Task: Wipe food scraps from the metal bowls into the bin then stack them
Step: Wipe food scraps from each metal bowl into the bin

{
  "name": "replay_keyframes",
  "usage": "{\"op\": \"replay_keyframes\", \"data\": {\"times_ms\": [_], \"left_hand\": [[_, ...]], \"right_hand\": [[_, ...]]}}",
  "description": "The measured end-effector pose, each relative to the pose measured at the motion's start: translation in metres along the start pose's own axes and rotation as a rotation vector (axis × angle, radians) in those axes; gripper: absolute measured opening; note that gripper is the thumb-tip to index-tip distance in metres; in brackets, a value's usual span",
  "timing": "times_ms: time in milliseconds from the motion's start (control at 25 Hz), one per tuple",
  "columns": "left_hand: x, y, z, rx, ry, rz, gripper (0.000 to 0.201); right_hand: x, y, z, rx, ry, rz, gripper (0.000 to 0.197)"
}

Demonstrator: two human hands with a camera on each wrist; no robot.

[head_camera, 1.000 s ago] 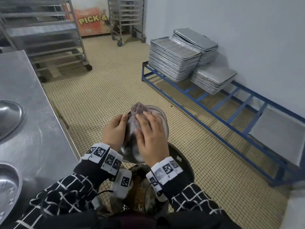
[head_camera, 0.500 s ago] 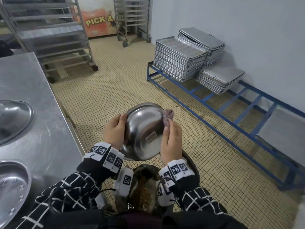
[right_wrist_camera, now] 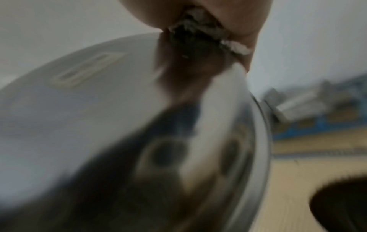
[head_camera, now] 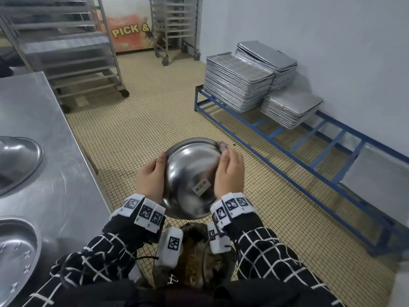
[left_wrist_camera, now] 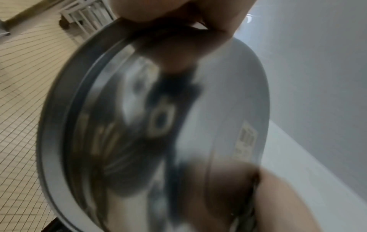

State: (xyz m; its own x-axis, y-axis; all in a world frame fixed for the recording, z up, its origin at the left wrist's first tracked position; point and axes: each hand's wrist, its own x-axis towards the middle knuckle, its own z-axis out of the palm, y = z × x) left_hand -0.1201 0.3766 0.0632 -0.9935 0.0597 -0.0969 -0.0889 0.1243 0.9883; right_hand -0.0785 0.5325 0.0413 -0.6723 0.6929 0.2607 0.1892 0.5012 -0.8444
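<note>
Over tiled floor, both hands grip a round shiny steel bowl.

The metal bowl is polished and mirror-glossy, with a paper barcode sticker on its underside; the rag looks rough and fibrous; the steel counter is brushed; the floor is matt mosaic tile

Bowl's inside faces away; bin mostly hidden behind sleeves.
</note>
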Motion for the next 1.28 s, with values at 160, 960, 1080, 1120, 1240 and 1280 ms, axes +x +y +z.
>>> {"op": "replay_keyframes", "data": {"times_ms": [160, 960, 1080, 1120, 1240, 1280], "left_hand": [[0.002, -0.003, -0.005, -0.086, 0.046, -0.062, 0.034], [0.005, 0.013, 0.010, 0.124, -0.110, 0.109, 0.031], [0.004, 0.017, 0.009, 0.050, -0.081, 0.108, 0.028], [0.003, 0.017, 0.007, 0.033, -0.075, 0.096, 0.029], [0.004, 0.016, 0.003, -0.011, -0.028, 0.048, 0.029], [0.005, 0.015, 0.002, -0.004, -0.022, 0.047, 0.030]], "right_hand": [[-0.010, 0.034, -0.003, 0.362, -0.059, 0.493, 0.028], [-0.026, -0.021, 0.003, -0.370, -0.096, -0.656, 0.041], [-0.021, -0.025, 0.003, -0.260, -0.067, -0.458, 0.047], [-0.012, -0.023, -0.001, -0.170, -0.062, -0.305, 0.046], [0.005, 0.002, -0.014, 0.125, -0.117, 0.135, 0.039], [0.002, 0.008, -0.018, 0.167, -0.146, 0.167, 0.039]]}}
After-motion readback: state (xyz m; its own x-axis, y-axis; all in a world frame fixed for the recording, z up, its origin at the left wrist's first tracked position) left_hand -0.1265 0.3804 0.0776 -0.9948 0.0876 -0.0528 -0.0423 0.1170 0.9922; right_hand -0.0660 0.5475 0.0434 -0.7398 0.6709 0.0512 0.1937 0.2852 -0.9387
